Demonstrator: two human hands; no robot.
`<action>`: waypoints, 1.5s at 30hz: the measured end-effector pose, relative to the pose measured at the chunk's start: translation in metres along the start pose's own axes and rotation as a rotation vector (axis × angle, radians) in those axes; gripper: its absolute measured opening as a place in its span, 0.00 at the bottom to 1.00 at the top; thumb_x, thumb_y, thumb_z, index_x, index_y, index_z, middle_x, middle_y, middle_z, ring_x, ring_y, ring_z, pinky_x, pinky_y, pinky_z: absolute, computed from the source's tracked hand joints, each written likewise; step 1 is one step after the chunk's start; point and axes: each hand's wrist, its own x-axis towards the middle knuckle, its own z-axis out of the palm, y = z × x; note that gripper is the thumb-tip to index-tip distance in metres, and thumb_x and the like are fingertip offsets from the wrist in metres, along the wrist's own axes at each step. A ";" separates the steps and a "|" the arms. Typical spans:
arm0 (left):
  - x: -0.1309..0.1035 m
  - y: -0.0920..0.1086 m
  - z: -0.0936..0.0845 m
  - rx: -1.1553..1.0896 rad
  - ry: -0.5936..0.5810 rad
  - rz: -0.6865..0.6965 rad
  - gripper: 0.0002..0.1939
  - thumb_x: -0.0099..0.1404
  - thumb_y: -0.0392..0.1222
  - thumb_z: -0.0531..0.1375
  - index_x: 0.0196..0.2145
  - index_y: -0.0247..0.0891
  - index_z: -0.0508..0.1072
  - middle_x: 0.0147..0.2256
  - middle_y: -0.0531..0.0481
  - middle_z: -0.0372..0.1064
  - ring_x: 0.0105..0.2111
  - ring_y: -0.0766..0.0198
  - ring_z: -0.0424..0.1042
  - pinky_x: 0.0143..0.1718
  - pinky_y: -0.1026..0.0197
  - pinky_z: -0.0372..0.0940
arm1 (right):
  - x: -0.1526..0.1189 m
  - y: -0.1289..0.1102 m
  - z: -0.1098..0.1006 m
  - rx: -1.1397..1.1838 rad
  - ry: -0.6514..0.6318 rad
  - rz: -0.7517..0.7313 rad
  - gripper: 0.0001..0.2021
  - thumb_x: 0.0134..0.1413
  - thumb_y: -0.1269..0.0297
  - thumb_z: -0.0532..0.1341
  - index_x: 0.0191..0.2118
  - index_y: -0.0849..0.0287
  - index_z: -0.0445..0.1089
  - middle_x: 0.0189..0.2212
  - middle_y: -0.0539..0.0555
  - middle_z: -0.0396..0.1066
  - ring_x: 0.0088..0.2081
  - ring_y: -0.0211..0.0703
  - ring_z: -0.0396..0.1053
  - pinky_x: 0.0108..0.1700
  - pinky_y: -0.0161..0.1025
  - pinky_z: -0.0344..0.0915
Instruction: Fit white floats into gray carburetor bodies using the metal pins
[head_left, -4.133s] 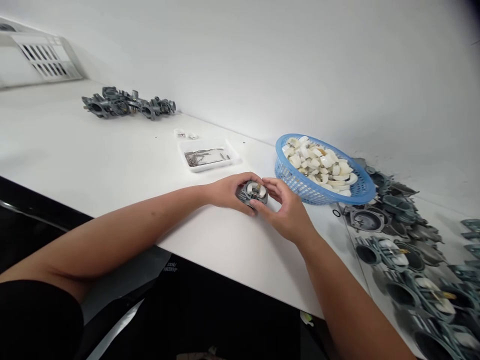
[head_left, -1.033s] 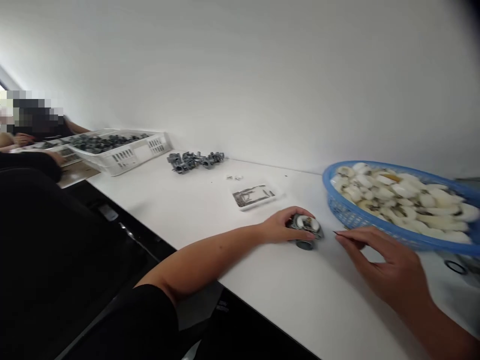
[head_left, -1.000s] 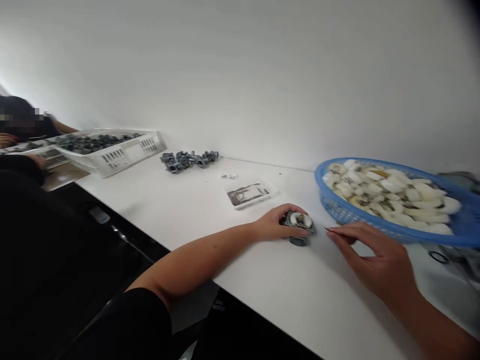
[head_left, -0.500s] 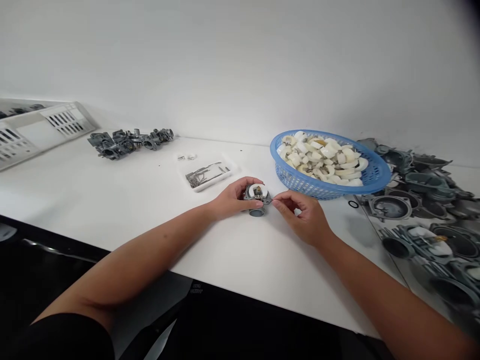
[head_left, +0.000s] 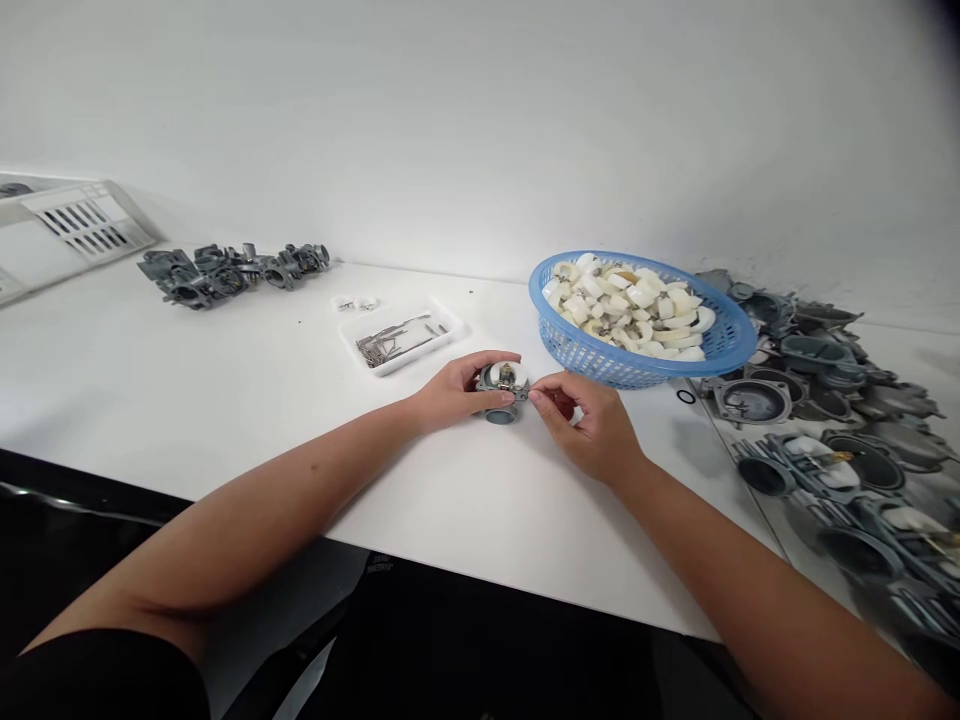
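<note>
My left hand (head_left: 457,388) is wrapped round a grey metal carburetor body (head_left: 501,414) on the white table, its thumb across the front. A white float (head_left: 511,372) with a brass part in the middle sits in the top of the body. At the body's right side, the thumb and forefinger of my right hand (head_left: 589,420) are pinched together. Whatever lies between those fingertips is too small to name. Beyond my left hand is a white tray (head_left: 454,330) holding thin metal pins (head_left: 390,342).
A blue basket (head_left: 637,365) heaped with white floats (head_left: 637,300) stands behind my right hand. Carburetor parts (head_left: 821,350) pile up at the right, near a black ring (head_left: 685,397). More carburetor bodies (head_left: 225,275) and a white slotted crate (head_left: 90,232) are at the left.
The whole view has shifted, so things sit slightly further left and higher. My left hand keeps its hold on the carburetor body, and my right fingertips stay pinched at its right side.
</note>
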 end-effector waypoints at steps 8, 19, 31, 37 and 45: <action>-0.002 0.001 0.000 -0.005 -0.015 0.043 0.31 0.55 0.44 0.72 0.54 0.39 0.69 0.42 0.48 0.71 0.41 0.63 0.71 0.45 0.57 0.67 | -0.001 -0.004 0.003 -0.084 -0.015 -0.048 0.06 0.63 0.64 0.58 0.38 0.56 0.72 0.27 0.49 0.71 0.25 0.36 0.61 0.31 0.36 0.59; 0.000 -0.002 -0.001 -0.058 -0.041 0.032 0.31 0.56 0.45 0.72 0.55 0.39 0.68 0.43 0.46 0.71 0.43 0.61 0.71 0.47 0.55 0.67 | -0.002 -0.005 0.003 -0.095 -0.015 -0.028 0.05 0.61 0.64 0.58 0.37 0.56 0.70 0.23 0.48 0.70 0.23 0.35 0.62 0.29 0.35 0.59; -0.002 0.003 0.003 -0.066 -0.026 0.014 0.30 0.56 0.44 0.72 0.54 0.39 0.69 0.40 0.49 0.71 0.40 0.63 0.72 0.45 0.56 0.67 | -0.002 -0.007 0.005 -0.076 0.021 0.015 0.05 0.60 0.63 0.59 0.36 0.56 0.72 0.18 0.45 0.65 0.20 0.34 0.62 0.27 0.34 0.59; -0.002 0.005 0.005 -0.076 -0.024 -0.007 0.30 0.56 0.42 0.71 0.55 0.39 0.68 0.41 0.49 0.71 0.41 0.63 0.72 0.47 0.55 0.67 | -0.001 -0.006 0.005 -0.058 0.014 0.020 0.03 0.58 0.65 0.60 0.35 0.56 0.70 0.19 0.45 0.65 0.21 0.34 0.62 0.28 0.34 0.59; -0.003 0.004 0.005 -0.072 -0.007 -0.017 0.30 0.56 0.42 0.71 0.54 0.40 0.68 0.40 0.49 0.70 0.40 0.64 0.72 0.45 0.56 0.67 | 0.000 -0.003 0.006 -0.020 0.001 0.024 0.04 0.62 0.63 0.59 0.37 0.55 0.70 0.20 0.45 0.65 0.22 0.34 0.60 0.28 0.33 0.59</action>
